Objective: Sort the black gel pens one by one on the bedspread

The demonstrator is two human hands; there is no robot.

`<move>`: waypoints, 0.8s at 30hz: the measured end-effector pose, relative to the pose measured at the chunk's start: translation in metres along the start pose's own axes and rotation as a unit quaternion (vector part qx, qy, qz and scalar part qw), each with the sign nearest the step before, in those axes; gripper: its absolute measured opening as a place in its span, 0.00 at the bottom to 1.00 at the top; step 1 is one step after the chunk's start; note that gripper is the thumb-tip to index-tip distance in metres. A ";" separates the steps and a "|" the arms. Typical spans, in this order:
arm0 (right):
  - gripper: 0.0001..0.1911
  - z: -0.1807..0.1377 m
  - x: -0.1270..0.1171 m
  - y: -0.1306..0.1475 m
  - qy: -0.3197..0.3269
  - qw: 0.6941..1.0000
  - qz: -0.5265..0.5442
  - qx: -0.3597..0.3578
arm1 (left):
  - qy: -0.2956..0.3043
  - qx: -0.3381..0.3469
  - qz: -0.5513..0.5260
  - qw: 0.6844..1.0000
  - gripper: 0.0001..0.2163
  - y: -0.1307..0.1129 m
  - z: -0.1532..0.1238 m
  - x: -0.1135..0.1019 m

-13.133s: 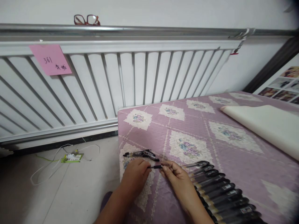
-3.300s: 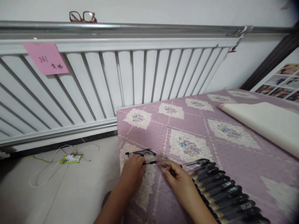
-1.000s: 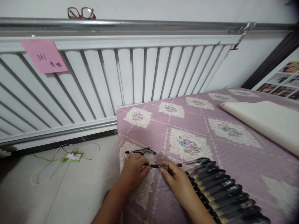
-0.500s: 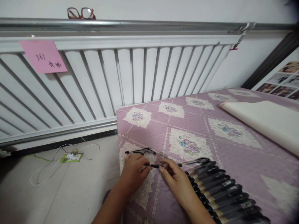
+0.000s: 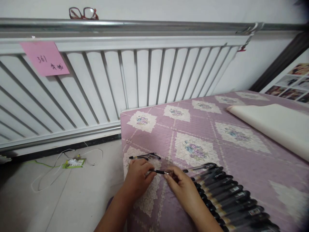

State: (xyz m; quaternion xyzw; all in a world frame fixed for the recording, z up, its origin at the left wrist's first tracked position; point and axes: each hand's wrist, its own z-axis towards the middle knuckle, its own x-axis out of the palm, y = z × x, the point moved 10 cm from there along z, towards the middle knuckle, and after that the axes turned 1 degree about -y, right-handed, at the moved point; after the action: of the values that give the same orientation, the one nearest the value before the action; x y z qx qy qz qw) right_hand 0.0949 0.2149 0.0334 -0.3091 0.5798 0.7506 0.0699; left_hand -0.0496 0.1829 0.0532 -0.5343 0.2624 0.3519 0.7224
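My left hand [image 5: 138, 179] and my right hand [image 5: 182, 187] meet over the near left corner of a purple flowered bedspread [image 5: 205, 135]. Both pinch the ends of one thin black pen [image 5: 159, 172] held level between them. Just beyond my left hand lie a few loose pens [image 5: 145, 157] on the cloth. To the right of my right hand, a long row of several black pens [image 5: 227, 196] lies side by side, running toward the lower right.
A white radiator [image 5: 116, 83] with a pink note [image 5: 44, 58] lines the wall. Red glasses [image 5: 83, 13] rest on the rail above it. A cream roll [image 5: 272, 125] lies at the right. A power strip with cables [image 5: 71, 163] sits on the floor.
My hands stayed together on the pen; my right-hand fingers shifted slightly along it. The view barely moved.
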 end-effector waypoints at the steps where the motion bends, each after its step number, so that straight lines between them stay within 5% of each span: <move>1: 0.12 0.000 0.001 0.001 0.009 1.000 -0.003 -0.003 | -0.002 0.003 0.000 1.000 0.03 0.000 0.000 0.000; 24: 0.12 0.001 0.001 0.004 0.003 0.999 -0.023 -0.024 | -0.001 0.012 0.002 1.000 0.03 -0.002 -0.001 0.000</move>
State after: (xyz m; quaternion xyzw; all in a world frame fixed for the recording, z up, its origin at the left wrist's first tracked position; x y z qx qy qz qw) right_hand 0.0917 0.2143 0.0366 -0.3264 0.5542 0.7618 0.0778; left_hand -0.0485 0.1818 0.0542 -0.5247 0.2668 0.3504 0.7285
